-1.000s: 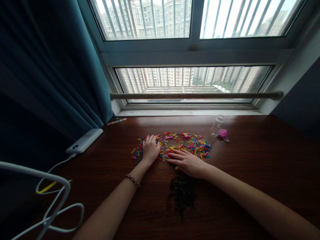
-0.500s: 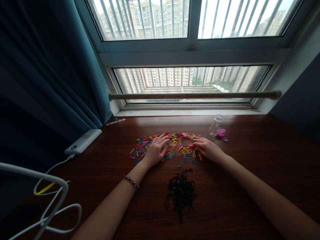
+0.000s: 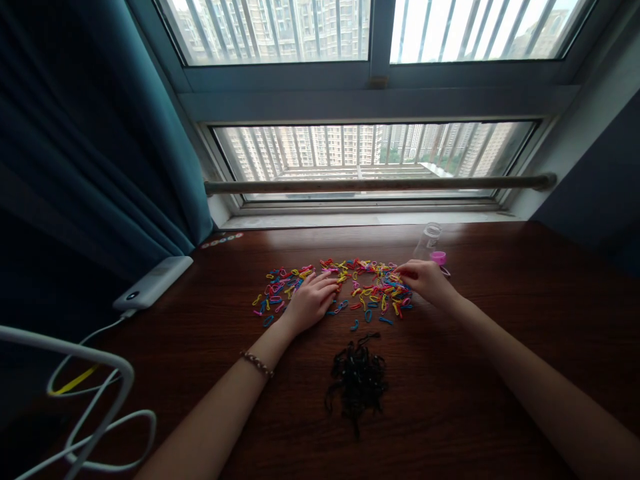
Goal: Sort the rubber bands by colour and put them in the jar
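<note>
Many small coloured rubber bands in red, yellow, blue and pink lie spread over the wooden table. My left hand rests palm down on the middle-left part of them, its fingers stretched out. At the right end of the spread is my right hand, with fingers drawn together; whether a band is between the fingertips is hidden. Nearer to me sits a tangled heap of black bands, touched by neither hand. Just beyond my right hand stand a clear bottle and a pink cap.
On the left, a white power bank with a white cable lies beside the blue curtain. A thick white tube crosses the lower left. Behind the table are a window and a horizontal rail.
My right hand has drawn back to the right and its fingers have come together, uncovering more bands. My left hand stays on the bands. The view has shifted slightly.
</note>
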Action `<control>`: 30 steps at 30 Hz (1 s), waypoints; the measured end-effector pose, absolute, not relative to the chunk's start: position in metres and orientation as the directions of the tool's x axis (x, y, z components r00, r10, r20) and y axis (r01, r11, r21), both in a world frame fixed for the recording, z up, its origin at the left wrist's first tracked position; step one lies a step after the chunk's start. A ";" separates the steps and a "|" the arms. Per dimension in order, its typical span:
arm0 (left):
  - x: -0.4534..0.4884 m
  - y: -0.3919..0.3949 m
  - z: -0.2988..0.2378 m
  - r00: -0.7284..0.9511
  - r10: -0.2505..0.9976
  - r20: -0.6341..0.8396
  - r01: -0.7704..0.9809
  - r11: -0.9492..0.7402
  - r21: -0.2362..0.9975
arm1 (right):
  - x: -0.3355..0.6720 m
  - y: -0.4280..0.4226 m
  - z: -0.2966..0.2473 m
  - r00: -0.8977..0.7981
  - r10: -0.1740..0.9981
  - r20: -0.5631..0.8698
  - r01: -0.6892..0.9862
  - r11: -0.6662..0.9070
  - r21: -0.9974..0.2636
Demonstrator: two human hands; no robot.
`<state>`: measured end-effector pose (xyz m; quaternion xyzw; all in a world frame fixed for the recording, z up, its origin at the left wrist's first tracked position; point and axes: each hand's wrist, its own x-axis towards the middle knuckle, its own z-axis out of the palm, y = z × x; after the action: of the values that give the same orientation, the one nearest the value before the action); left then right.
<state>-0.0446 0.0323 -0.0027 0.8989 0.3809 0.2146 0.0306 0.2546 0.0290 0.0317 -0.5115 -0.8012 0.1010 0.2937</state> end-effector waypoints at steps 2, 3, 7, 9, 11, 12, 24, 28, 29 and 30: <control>-0.045 0.034 -0.004 0.605 0.702 0.376 0.679 -0.702 0.216 | 0.247 0.019 0.038 -0.337 0.890 0.308 0.785 0.446 -0.430; -0.045 0.034 -0.005 0.603 0.701 0.381 0.681 -0.701 0.213 | 0.241 0.012 0.041 -0.369 0.889 0.272 0.802 0.452 -0.390; -0.046 0.035 -0.006 0.601 0.699 0.389 0.684 -0.701 0.202 | 0.209 -0.022 0.051 -0.458 0.869 0.187 0.859 0.486 -0.158; -0.046 0.035 -0.007 0.598 0.697 0.395 0.685 -0.701 0.200 | 0.195 -0.032 0.051 -0.456 0.880 0.133 0.882 0.466 -0.063; -0.046 0.036 -0.008 0.597 0.692 0.405 0.680 -0.705 0.202 | 0.188 -0.035 0.046 -0.446 0.891 0.088 0.894 0.448 -0.009; -0.047 0.036 -0.008 0.598 0.689 0.409 0.677 -0.708 0.203 | 0.186 -0.035 0.043 -0.449 0.891 0.073 0.893 0.450 0.006; -0.047 0.038 -0.009 0.466 0.682 0.563 0.718 -0.663 0.209 | 0.158 -0.070 0.031 -0.498 0.858 0.125 0.840 0.513 -0.174; -0.049 0.038 -0.009 0.398 0.706 0.586 0.756 -0.614 0.226 | 0.150 -0.089 0.036 -0.546 0.836 0.054 0.820 0.546 -0.169; -0.050 0.038 -0.009 0.388 0.710 0.588 0.763 -0.605 0.228 | 0.149 -0.092 0.039 -0.562 0.825 0.048 0.810 0.562 -0.167; -0.050 0.038 -0.009 0.379 0.712 0.591 0.767 -0.599 0.230 | 0.149 -0.093 0.041 -0.572 0.818 0.055 0.803 0.573 -0.164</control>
<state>-0.0503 0.0375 -0.0091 0.8294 0.4457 0.3343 -0.0407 0.1487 -0.0932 0.0407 -0.4581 -0.8846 0.0603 0.0625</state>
